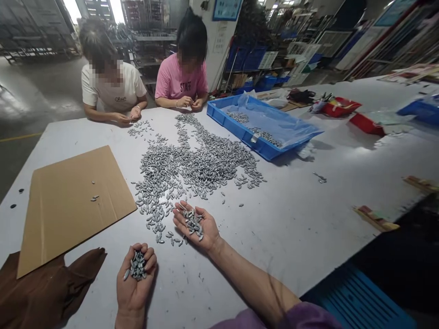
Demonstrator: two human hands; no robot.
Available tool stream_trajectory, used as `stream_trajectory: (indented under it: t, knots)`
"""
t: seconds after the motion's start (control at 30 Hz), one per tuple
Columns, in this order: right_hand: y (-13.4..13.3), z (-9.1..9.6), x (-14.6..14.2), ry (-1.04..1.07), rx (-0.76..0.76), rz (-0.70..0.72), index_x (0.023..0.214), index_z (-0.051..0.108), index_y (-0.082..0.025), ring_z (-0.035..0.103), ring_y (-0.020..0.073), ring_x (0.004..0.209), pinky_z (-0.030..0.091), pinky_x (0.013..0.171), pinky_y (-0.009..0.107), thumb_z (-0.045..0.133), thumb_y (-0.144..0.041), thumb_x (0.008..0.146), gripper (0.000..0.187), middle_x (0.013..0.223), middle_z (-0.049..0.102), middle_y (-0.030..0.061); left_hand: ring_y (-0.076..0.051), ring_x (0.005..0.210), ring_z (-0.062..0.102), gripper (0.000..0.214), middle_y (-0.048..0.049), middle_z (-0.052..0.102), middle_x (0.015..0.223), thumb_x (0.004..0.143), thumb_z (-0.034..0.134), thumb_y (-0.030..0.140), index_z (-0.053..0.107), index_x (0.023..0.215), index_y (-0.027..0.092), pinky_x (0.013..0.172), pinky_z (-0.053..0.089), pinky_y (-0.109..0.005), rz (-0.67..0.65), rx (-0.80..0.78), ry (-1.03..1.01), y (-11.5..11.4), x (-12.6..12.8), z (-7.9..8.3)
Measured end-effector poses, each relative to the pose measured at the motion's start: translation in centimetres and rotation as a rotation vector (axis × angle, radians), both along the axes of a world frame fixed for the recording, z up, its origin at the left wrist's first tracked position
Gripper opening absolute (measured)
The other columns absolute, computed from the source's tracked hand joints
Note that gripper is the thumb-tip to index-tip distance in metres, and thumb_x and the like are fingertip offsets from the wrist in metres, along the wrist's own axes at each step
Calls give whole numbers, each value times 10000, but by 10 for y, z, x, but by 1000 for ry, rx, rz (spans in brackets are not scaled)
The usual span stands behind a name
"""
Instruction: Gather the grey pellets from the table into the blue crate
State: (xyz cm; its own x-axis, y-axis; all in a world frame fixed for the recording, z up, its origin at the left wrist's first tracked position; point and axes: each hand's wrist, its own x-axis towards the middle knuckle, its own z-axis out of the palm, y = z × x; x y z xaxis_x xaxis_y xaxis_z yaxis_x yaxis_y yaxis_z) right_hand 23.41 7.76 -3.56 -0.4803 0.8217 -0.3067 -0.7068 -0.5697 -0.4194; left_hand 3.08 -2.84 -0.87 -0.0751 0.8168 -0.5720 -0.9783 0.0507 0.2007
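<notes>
Small grey, pointed-oval metal pieces (206,160) lie in a wide loose pile across the table. My left hand (133,290) is palm up near the front edge, its fingers curled around a handful of these pieces (138,266). Palm up at the pile's near edge, my right hand (207,230) is cupped more loosely, with another lot of pieces (194,224) resting on the palm and fingers. A few stray pieces (174,239) lie on the table just beside its fingertips.
A cardboard sheet (75,205) with a few pieces on it lies left, over brown cloth (58,292). A blue tray (236,130) lined with plastic holds more pieces. Two people, in white (113,91) and pink (181,80), sit across the white table (291,219). Red trays (339,107) stand right.
</notes>
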Motion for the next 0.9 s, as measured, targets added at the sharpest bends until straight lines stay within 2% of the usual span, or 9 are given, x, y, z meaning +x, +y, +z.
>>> stream_trajectory:
  t: [0.13, 0.27, 0.43, 0.57, 0.7, 0.8, 0.9]
  knots:
    - [-1, 2, 1, 3, 49, 24, 1316, 569, -229, 472, 216, 1424, 364, 1182, 505, 412, -445, 944, 459, 1527, 519, 71, -110, 662, 463, 110, -26, 487, 817, 943, 515, 115, 592, 872, 151, 507, 442, -192, 6, 24, -8, 0, -1, -3]
    - [-2, 4, 2, -9, 90, 58, 1331, 562, -232, 448, 230, 1441, 357, 1185, 519, 419, -482, 940, 486, 1557, 484, 79, -113, 674, 476, 106, -27, 490, 816, 938, 525, 106, 596, 872, 148, 517, 449, -195, 7, 17, -8, 0, -1, -2]
    - [-3, 4, 1, 83, 12, 61, 1333, 569, -203, 470, 218, 1425, 355, 1191, 486, 410, -443, 954, 476, 1560, 481, 84, -121, 684, 491, 153, -46, 534, 824, 949, 504, 124, 621, 852, 146, 525, 475, -210, -1, -12, 15, 0, -1, 0]
    - [-6, 10, -1, 188, -122, 43, 1341, 575, -169, 520, 217, 1383, 383, 1176, 460, 374, -408, 990, 469, 1507, 544, 85, -147, 749, 586, 204, -81, 629, 889, 955, 482, 126, 669, 877, 143, 579, 538, -248, 7, -71, 46, 2, -1, 0]
    - [-17, 20, -13, 274, -331, 19, 1351, 566, -141, 569, 235, 1333, 454, 1115, 457, 380, -379, 1018, 449, 1383, 647, 105, -214, 939, 699, 280, -127, 720, 1034, 973, 442, 132, 720, 1006, 141, 754, 628, -361, 48, -132, 104, 2, 8, 4]
    - [-31, 27, -29, 308, -469, 13, 1323, 583, -138, 612, 251, 1283, 533, 1021, 446, 417, -348, 1018, 405, 1276, 706, 112, -265, 1118, 691, 327, -167, 728, 1163, 994, 422, 170, 716, 1130, 121, 917, 610, -444, 102, -66, 95, 1, 21, 10]
    - [-42, 30, -44, 318, -575, -35, 1257, 621, -117, 667, 238, 1199, 591, 911, 364, 425, -312, 1018, 366, 1189, 738, 129, -286, 1256, 628, 360, -178, 712, 1248, 1003, 416, 209, 698, 1208, 120, 1022, 558, -477, 150, 26, 56, 0, 33, 15]
